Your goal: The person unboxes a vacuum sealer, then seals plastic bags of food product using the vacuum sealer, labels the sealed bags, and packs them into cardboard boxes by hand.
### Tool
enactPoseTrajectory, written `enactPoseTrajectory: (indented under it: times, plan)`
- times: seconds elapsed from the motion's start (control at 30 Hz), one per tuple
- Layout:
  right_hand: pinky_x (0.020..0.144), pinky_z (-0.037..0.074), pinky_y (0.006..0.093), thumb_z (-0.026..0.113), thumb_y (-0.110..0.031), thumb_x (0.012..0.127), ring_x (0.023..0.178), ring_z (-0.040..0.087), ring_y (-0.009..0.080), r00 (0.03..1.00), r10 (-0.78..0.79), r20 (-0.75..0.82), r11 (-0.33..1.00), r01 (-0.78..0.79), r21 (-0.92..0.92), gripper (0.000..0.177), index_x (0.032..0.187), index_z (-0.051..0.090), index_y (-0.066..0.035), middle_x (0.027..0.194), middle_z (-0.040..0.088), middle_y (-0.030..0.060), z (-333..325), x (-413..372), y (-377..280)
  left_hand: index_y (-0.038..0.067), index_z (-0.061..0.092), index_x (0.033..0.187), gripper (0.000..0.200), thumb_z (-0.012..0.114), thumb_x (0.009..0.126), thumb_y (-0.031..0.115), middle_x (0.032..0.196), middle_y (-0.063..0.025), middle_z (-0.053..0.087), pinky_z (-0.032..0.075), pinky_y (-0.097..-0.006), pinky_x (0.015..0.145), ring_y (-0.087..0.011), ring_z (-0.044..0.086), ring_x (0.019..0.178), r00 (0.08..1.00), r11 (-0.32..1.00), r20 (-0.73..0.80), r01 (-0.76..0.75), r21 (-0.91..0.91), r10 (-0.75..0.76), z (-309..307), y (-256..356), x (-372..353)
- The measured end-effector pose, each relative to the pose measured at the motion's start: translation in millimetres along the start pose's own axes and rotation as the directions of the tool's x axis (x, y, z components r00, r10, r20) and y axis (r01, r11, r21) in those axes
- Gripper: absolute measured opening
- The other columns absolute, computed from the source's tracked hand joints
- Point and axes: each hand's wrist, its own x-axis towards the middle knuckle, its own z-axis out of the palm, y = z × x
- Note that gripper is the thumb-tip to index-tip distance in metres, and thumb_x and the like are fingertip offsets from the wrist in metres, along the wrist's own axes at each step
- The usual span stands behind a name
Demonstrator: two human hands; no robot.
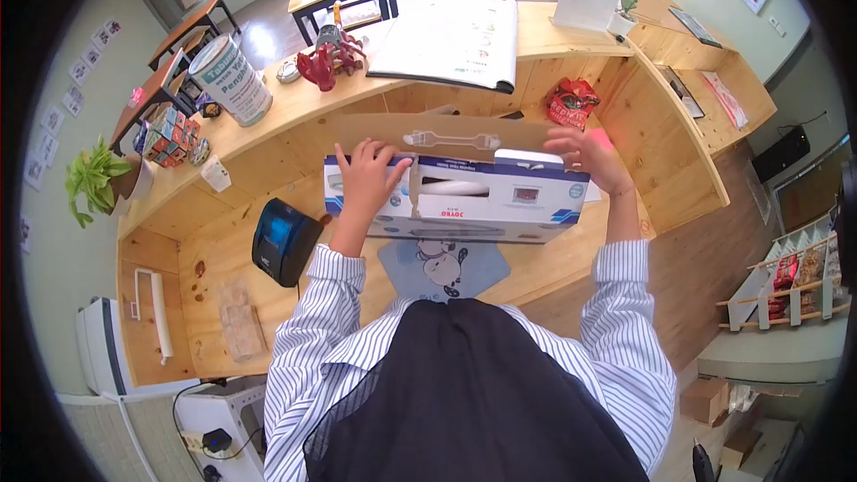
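A long white and blue product box (500, 201) lies across the wooden desk (223, 268) in front of me. Its brown cardboard lid flap (446, 136) stands open behind it. My left hand (368, 180) rests flat on the left end of the box. At the box's right end, my right hand (585, 156) is raised by the flap with fingers spread, holding nothing I can see. A white part shows inside the box opening (453, 186).
A black card reader (283, 239) sits left of the box. A mouse pad (444, 268) lies under its near edge. On the raised counter are an open book (451, 40), a red figure (328, 62), a tin can (230, 80), a red snack bag (571, 103).
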Motion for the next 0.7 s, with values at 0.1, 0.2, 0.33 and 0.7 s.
enactPoseTrajectory:
  times: [0.1, 0.2, 0.33, 0.7]
  plan:
    - [0.08, 0.039, 0.0319, 0.055, -0.039, 0.077, 0.091, 0.051, 0.0208, 0.994, -0.074, 0.077, 0.701, 0.107, -0.705, 0.035, 0.099, 0.061, -0.012, 0.095, 0.055, 0.0081, 27, 4, 1, 0.012, 0.057, 0.092, 0.033, 0.05, 0.078, 0.041, 0.108, -0.0072, 0.048, 0.015, -0.0561, 0.096, -0.0233, 0.041, 0.108, 0.999, 1.0, 0.041, -0.02, 0.024, 0.019, 12, -3, -2]
    - [0.079, 0.036, 0.036, 0.059, -0.036, 0.074, 0.093, 0.047, 0.0242, 0.981, -0.154, -0.115, 0.255, -0.073, -0.964, 0.032, 0.094, 0.062, -0.011, 0.093, 0.052, 0.0094, 47, 10, 22, 0.011, 0.057, 0.092, 0.031, 0.051, 0.079, 0.039, 0.108, -0.0079, 0.045, 0.016, -0.055, 0.096, -0.0253, 0.039, 0.107, 0.997, 1.0, 0.072, 0.023, -0.021, -0.021, 28, -4, -8]
    - [0.077, 0.033, 0.0412, 0.062, -0.035, 0.07, 0.093, 0.042, 0.0257, 0.892, -0.423, -0.163, 0.362, 0.002, -0.932, 0.029, 0.089, 0.06, -0.012, 0.091, 0.049, 0.0075, 53, 21, 66, 0.013, 0.059, 0.094, 0.032, 0.051, 0.079, 0.039, 0.105, -0.0082, 0.046, 0.017, -0.0556, 0.095, -0.0246, 0.04, 0.106, 1.0, 0.994, 0.005, 0.012, -0.113, -0.011, 27, 8, -6]
    - [0.09, 0.034, 0.0401, 0.069, -0.036, 0.062, 0.103, 0.044, 0.031, 0.667, -0.432, -0.607, 0.56, -0.329, -0.76, 0.065, 0.117, 0.043, -0.013, 0.107, 0.047, 0.0145, 42, 8, 84, 0.006, 0.046, 0.114, 0.044, 0.06, 0.074, 0.019, 0.113, -0.015, 0.047, 0.038, -0.034, 0.087, -0.0363, 0.044, 0.103, 0.997, 0.92, 0.008, 0.069, -0.385, -0.071, 17, -47, -12]
